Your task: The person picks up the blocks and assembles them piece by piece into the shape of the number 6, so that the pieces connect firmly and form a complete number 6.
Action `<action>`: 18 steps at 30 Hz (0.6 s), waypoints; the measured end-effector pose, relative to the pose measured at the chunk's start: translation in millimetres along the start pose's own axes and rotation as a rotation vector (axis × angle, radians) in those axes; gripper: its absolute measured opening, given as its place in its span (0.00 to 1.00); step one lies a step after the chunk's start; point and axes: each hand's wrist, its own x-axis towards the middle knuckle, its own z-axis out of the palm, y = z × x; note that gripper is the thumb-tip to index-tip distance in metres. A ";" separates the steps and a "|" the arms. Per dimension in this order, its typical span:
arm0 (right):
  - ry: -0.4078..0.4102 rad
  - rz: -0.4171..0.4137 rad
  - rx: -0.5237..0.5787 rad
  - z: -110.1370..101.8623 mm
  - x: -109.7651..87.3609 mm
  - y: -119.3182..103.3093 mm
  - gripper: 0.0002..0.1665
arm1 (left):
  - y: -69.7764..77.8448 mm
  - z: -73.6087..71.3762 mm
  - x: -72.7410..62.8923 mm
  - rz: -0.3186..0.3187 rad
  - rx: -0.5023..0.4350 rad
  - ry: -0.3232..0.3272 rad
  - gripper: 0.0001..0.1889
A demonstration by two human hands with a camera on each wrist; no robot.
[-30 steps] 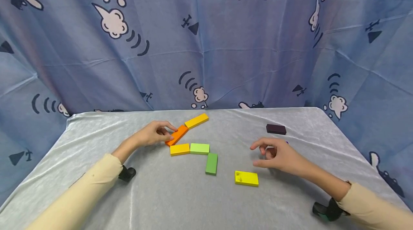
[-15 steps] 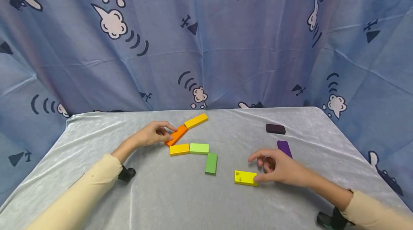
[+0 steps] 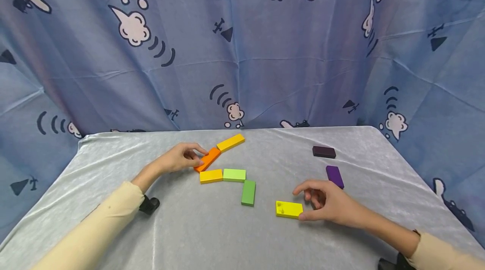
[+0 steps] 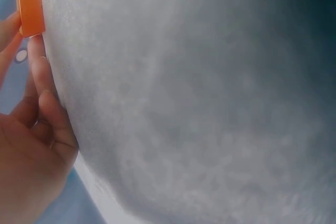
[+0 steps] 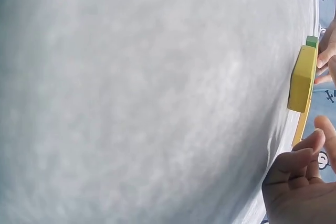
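Observation:
In the head view my left hand (image 3: 182, 157) pinches an orange block (image 3: 209, 158) between thumb and index finger. That block's far end meets an amber block (image 3: 231, 143), and its near end meets another amber block (image 3: 211, 176). A light green block (image 3: 234, 175) continues the row, with a darker green block (image 3: 248, 193) angled toward me. My right hand (image 3: 330, 203) is beside a bright yellow block (image 3: 289, 209), with the thumb at its right edge and the index finger raised apart. The yellow block (image 5: 302, 80) also shows in the right wrist view, beyond loosely bent fingers.
A purple block (image 3: 335, 177) lies just behind my right hand, partly hidden by it. Farther back is a dark, almost black block (image 3: 323, 152). Grey cloth (image 3: 212, 236) covers the table, and a blue patterned curtain (image 3: 242, 51) hangs behind it.
My right hand has come toward me and down to the yellow block's right edge, uncovering the purple block. My left hand stays in place on the orange block.

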 end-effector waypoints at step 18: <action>0.111 0.080 -0.059 19.6 -0.8 -2.7 0.17 | 1.1 -0.4 -1.4 -0.012 -0.009 0.000 0.16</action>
